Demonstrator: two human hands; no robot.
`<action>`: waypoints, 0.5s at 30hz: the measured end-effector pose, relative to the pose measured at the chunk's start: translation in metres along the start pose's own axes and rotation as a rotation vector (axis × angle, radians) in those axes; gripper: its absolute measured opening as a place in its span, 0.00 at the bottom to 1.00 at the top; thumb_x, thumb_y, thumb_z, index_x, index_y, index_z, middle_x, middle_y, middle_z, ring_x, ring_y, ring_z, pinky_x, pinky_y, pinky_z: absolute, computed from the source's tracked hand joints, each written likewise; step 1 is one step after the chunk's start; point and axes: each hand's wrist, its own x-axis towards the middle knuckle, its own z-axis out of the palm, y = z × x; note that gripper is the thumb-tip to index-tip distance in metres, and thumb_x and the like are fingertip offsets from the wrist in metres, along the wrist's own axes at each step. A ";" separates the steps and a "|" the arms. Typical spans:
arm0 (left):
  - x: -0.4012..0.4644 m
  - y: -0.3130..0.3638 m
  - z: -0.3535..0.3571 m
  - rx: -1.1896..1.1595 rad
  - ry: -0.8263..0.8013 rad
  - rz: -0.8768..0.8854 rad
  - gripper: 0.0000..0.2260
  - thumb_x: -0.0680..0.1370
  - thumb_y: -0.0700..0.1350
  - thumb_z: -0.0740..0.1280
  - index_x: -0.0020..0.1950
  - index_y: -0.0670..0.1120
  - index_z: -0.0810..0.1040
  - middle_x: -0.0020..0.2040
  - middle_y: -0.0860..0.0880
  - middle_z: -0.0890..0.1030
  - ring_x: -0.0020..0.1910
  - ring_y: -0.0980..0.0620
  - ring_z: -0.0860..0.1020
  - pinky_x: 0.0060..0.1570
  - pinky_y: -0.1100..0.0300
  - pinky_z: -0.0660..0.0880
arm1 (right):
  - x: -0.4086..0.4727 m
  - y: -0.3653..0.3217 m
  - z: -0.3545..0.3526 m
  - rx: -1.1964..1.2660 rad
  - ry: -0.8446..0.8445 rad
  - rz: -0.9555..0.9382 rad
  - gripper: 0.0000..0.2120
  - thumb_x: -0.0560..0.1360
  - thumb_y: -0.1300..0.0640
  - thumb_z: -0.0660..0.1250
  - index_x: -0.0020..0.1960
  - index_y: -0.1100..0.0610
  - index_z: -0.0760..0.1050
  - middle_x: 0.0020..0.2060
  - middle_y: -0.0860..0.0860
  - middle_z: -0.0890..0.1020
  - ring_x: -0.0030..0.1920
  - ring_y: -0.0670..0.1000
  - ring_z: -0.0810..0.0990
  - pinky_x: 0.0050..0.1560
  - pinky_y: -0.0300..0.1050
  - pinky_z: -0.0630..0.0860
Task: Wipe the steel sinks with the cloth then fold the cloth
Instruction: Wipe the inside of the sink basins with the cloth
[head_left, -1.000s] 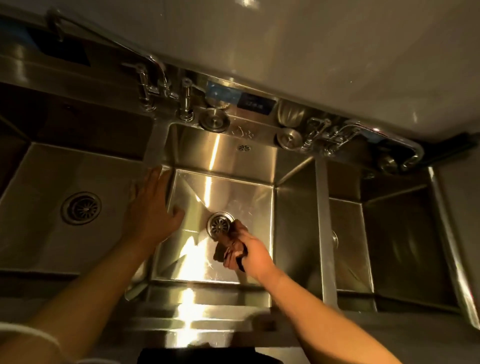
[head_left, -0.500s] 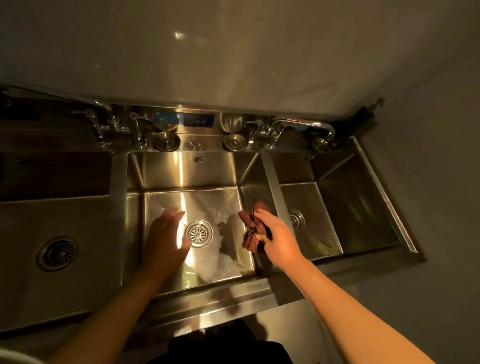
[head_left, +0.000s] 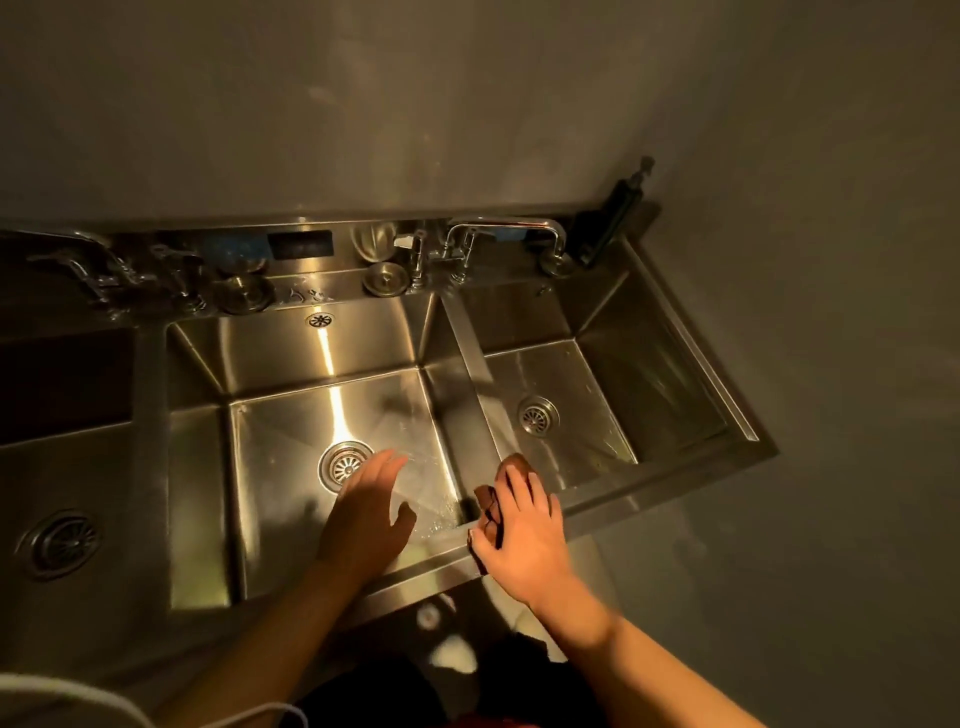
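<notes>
The brown cloth (head_left: 492, 500) is pressed beneath the flat right hand (head_left: 524, 535) on the divider between sinks; the left hand (head_left: 371, 514) is held spread over the middle sink (head_left: 280, 447).

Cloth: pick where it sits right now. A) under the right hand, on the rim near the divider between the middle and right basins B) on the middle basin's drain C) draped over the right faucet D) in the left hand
A: the right hand presses the brown cloth on the steel rim beside the divider, while the left hand hovers open over the middle basin.
</notes>
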 end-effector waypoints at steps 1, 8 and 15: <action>-0.001 0.004 0.006 0.010 0.000 -0.002 0.27 0.73 0.43 0.72 0.73 0.44 0.76 0.73 0.43 0.76 0.72 0.42 0.75 0.73 0.50 0.69 | 0.005 0.004 0.002 -0.013 -0.037 -0.024 0.36 0.75 0.31 0.55 0.79 0.46 0.59 0.81 0.48 0.56 0.81 0.57 0.52 0.79 0.62 0.54; -0.021 0.051 0.049 0.136 -0.029 -0.075 0.22 0.77 0.47 0.72 0.71 0.45 0.78 0.72 0.44 0.78 0.72 0.43 0.75 0.71 0.47 0.72 | 0.022 0.049 -0.002 0.122 0.031 -0.352 0.19 0.76 0.41 0.63 0.66 0.44 0.73 0.70 0.47 0.72 0.73 0.55 0.68 0.68 0.56 0.74; -0.043 0.119 0.109 0.291 -0.106 -0.212 0.28 0.78 0.57 0.62 0.78 0.52 0.67 0.76 0.51 0.70 0.76 0.49 0.67 0.76 0.43 0.60 | 0.036 0.146 -0.017 0.308 0.219 -0.482 0.14 0.74 0.57 0.69 0.60 0.55 0.82 0.61 0.53 0.81 0.61 0.54 0.80 0.67 0.44 0.73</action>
